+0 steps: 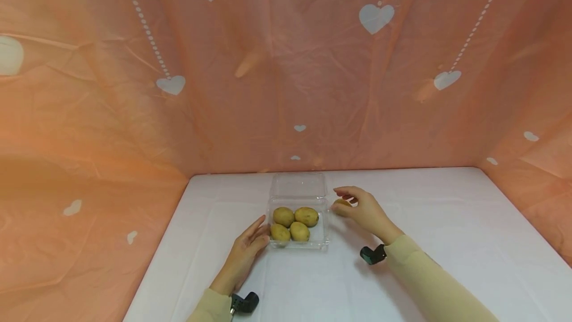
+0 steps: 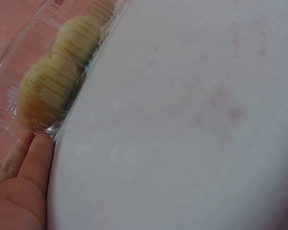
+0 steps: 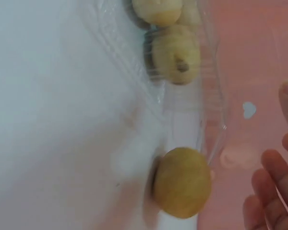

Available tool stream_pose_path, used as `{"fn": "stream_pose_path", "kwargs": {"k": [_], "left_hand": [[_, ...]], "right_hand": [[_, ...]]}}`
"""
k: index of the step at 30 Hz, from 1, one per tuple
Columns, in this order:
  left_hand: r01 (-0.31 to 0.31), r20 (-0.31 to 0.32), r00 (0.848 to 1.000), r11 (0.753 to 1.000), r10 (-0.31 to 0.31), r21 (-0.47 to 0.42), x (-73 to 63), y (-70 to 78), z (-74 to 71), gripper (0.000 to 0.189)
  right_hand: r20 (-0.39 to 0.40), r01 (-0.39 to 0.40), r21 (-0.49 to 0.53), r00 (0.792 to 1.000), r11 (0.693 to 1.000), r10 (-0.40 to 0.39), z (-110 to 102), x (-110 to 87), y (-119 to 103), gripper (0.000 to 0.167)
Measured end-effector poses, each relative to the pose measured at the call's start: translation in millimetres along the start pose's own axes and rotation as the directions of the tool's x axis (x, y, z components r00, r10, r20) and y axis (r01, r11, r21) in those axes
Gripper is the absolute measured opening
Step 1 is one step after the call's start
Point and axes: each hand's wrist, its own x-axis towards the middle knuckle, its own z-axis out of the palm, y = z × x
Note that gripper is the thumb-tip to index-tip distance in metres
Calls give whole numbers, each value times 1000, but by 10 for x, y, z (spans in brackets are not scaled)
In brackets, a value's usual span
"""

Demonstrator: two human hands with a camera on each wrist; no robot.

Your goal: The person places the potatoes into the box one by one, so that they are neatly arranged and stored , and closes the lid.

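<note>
A clear plastic clamshell box point(image 1: 319, 235) stands on the table with its lid point(image 1: 298, 185) folded back. Inside are several yellow-brown oval fruits point(image 1: 300, 231); their exact kind is unclear. My left hand point(image 1: 245, 250) rests against the box's left side, fingers extended, and in the left wrist view its fingertips point(image 2: 41, 143) touch the plastic near the bottom edge. To the right of the box lies one loose fruit point(image 3: 182, 182) on the table. My right hand point(image 1: 368, 212) is just beside it with bent, spread fingers, and a gap separates them from the fruit in the right wrist view.
A white cloth covers the table point(image 1: 424, 222). Behind it and along both sides hangs an orange-pink curtain point(image 1: 277, 88) with white hearts. Each wrist carries a small black camera, such as the right one point(image 1: 373, 254).
</note>
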Motion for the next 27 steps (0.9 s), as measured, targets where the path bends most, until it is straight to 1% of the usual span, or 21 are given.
{"fn": "stream_pose_path", "kwargs": {"k": [7,15,22,27], "left_hand": [[11,1,1000,1000,-11,4,7,-5,-1,64],[18,5,1000,1000,-18,1,1,0,4,64],[14,0,1000,1000,-14,-1,0,-5,3,63],[5,-3,1000,1000,-5,-2,4,-12,3,63]], "right_hand": [[-29,-54,22,998,998,55,-22,-11,185,51],[-7,-175,69,984,982,176,-30,-16,323,55],[37,-265,154,964,952,263,-22,3,382,54],[76,-338,207,941,918,329,20,47,432,57]]}}
